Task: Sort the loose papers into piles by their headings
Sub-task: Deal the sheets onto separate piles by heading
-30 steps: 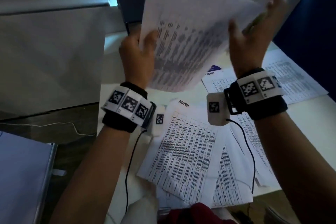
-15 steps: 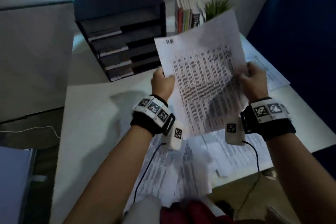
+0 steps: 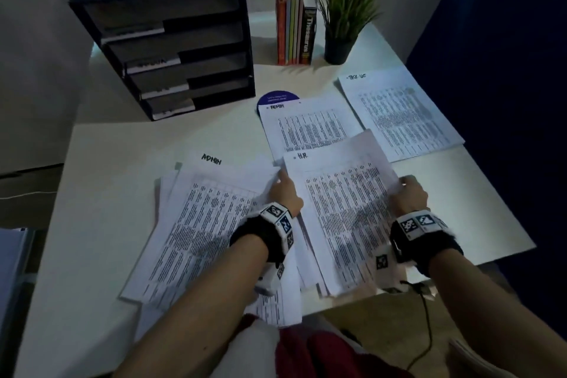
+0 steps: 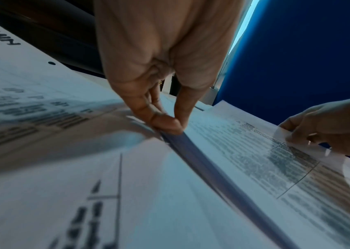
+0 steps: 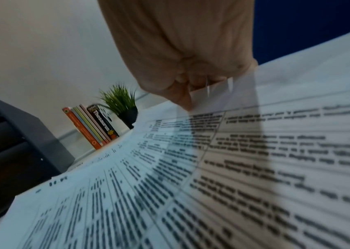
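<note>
A printed sheet headed "H.R." [image 3: 343,199] is held low over the white desk [image 3: 116,169], near its front edge. My left hand [image 3: 283,193] pinches the sheet's left edge, thumb against fingertips [image 4: 167,124]. My right hand [image 3: 409,193] pinches the right edge [image 5: 191,94]. To the left lies a loose heap of papers [image 3: 208,218] with an "ADMIN" sheet on top. Farther back lie a second "ADMIN" sheet [image 3: 310,126] and a sheet with a blurred heading [image 3: 399,110] to its right. The held sheet overlaps the near edge of that "ADMIN" sheet.
A black letter-tray stack [image 3: 171,49] stands at the back left of the desk. Upright books [image 3: 294,24] and a small potted plant [image 3: 343,18] stand at the back. A purple disc [image 3: 276,98] peeks from under the far "ADMIN" sheet. A blue partition [image 3: 506,101] borders the right side.
The "H.R." sheet has come down from in front of my face to just above the desk. My right hand, open beside it a second ago, now pinches its right edge.
</note>
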Tool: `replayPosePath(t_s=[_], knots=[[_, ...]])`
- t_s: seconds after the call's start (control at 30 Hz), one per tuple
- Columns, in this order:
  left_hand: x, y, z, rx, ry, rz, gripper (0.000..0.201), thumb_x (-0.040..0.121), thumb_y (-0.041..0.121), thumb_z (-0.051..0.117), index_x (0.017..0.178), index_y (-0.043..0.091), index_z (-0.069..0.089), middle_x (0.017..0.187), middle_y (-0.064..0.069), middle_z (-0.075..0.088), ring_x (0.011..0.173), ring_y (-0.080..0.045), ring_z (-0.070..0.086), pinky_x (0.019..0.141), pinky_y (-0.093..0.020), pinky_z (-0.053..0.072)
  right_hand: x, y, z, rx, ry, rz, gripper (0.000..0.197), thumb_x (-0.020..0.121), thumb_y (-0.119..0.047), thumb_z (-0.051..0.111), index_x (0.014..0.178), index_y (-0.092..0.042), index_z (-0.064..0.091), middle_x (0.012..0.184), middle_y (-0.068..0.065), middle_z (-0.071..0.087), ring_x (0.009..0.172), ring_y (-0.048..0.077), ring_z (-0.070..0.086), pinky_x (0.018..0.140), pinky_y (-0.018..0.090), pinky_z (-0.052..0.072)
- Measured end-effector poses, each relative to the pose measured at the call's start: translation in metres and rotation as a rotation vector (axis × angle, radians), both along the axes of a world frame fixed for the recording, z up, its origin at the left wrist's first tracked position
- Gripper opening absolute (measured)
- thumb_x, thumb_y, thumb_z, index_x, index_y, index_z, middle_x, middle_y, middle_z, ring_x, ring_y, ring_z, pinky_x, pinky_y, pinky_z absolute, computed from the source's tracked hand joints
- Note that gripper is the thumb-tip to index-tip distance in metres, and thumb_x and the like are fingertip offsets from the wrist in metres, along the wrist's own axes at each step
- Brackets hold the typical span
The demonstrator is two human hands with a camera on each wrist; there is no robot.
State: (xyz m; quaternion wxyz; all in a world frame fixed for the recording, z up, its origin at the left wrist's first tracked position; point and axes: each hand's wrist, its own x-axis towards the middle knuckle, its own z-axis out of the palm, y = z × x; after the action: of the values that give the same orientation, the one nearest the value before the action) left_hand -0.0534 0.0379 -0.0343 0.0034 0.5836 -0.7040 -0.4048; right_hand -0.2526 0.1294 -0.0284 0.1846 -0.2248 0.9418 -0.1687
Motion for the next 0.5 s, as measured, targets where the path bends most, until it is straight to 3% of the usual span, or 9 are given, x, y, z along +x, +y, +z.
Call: replayPosePath(t_s=[0.1,0.2,0.27,0.33,0.43,0.5], knots=[[0.002,0.004,-0.004,0.007,-0.041,0.013,0.059,0.087,0.003,0.052,0.139,0.003,0.025,0.123,-0.019,0.053,0.108,-0.033,0.055,0.081,-0.032,0.044,0.012,-0.001,-0.009,0.143,0.052,-0.034,0.034,0.086,-0.005,0.049,0.12,-0.002,0.047,0.129,0.019,0.034,0.121,0.035,0.031,0.097,0.051,0.032],[0.003,0.008,-0.004,0.017,-0.042,0.017,0.064,0.089,0.001,0.049,0.143,0.006,0.016,0.119,-0.019,0.053,0.106,-0.033,0.056,0.076,-0.027,0.04,0.021,0.0,-0.014,0.193,0.047,0.055,0.036,0.086,-0.005,0.047,0.121,-0.002,0.042,0.13,0.019,0.032,0.121,0.033,0.029,0.099,0.048,0.028],[0.004,0.008,-0.002,0.016,-0.026,0.034,0.054,0.089,0.003,0.049,0.137,0.003,0.026,0.12,-0.02,0.052,0.106,-0.033,0.055,0.075,-0.027,0.039,0.023,-0.001,-0.012,0.204,0.053,0.079,0.037,0.086,-0.008,0.048,0.122,-0.002,0.041,0.131,0.018,0.033,0.122,0.032,0.028,0.099,0.047,0.027],[0.008,0.005,0.003,0.014,0.034,0.06,0.043,0.088,0.005,0.05,0.129,0.0,0.035,0.119,-0.021,0.053,0.107,-0.034,0.055,0.078,-0.03,0.043,0.027,-0.005,-0.004,0.187,0.052,0.064,0.042,0.086,-0.011,0.05,0.125,-0.001,0.04,0.133,0.019,0.032,0.124,0.033,0.028,0.1,0.047,0.027],[0.024,-0.009,0.013,-0.039,0.181,0.143,0.047,0.088,0.003,0.049,0.133,0.007,0.039,0.112,-0.021,0.06,0.102,-0.034,0.06,0.085,-0.037,0.052,0.046,-0.017,0.012,0.107,0.047,0.149,0.049,0.087,-0.016,0.053,0.133,-0.005,0.038,0.137,0.018,0.031,0.126,0.033,0.028,0.101,0.046,0.027],[0.044,-0.025,0.022,-0.121,0.235,0.224,0.047,0.088,0.0,0.049,0.133,0.009,0.04,0.117,-0.018,0.057,0.103,-0.029,0.058,0.083,-0.032,0.051,0.067,-0.027,0.024,0.007,0.024,0.26,0.049,0.087,-0.015,0.055,0.133,-0.008,0.041,0.138,0.017,0.033,0.126,0.034,0.031,0.101,0.046,0.028]])
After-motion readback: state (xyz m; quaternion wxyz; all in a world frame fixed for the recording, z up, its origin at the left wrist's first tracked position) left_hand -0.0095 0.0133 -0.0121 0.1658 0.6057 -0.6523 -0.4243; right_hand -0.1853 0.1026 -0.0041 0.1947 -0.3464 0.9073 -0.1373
